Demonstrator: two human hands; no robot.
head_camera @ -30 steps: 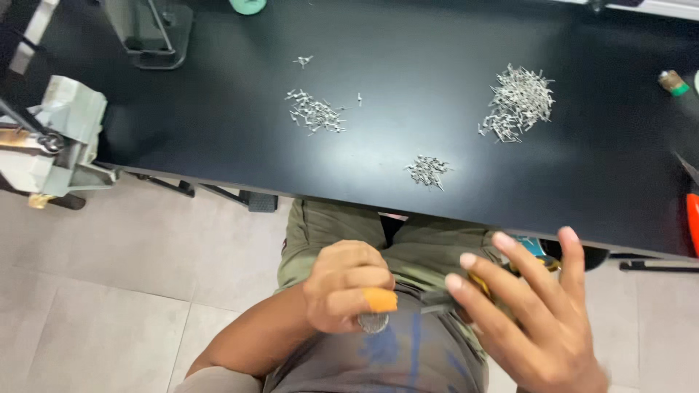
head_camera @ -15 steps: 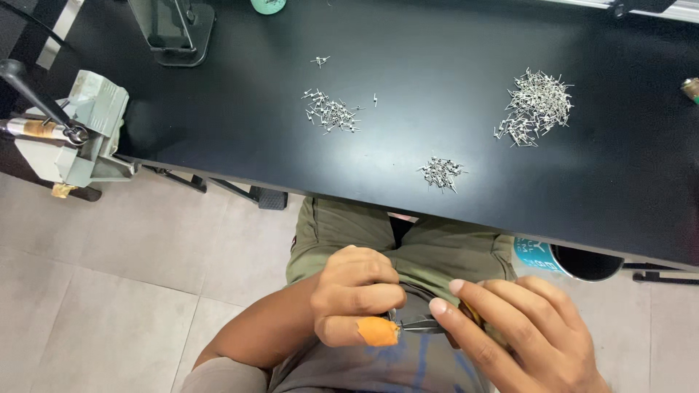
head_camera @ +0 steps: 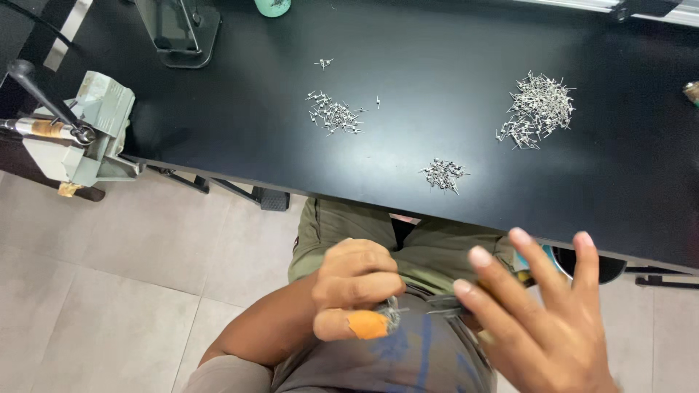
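Note:
My left hand (head_camera: 357, 287) is closed in a fist over my lap, with an orange bandage on its thumb. A small bunch of metal pins (head_camera: 393, 314) sticks out of the fist. My right hand (head_camera: 542, 320) hovers palm down beside it with its fingers spread, and I see nothing gripped in it. A dark slim tool (head_camera: 443, 306) lies between the two hands, partly under the right fingers. On the black table (head_camera: 218, 131) lie three heaps of the same pins: a large heap (head_camera: 535, 109), a middle heap (head_camera: 333, 115) and a small heap (head_camera: 443, 175).
A grey-green bench vise (head_camera: 80, 131) with a crank handle is clamped at the table's left end. A dark stand base (head_camera: 178, 33) and a green cup (head_camera: 273, 6) sit at the far edge. Grey floor tiles lie below left.
My right hand has slid right and down, with its fingers spreading wider. My left fist has stayed in my lap. The view has shifted slightly.

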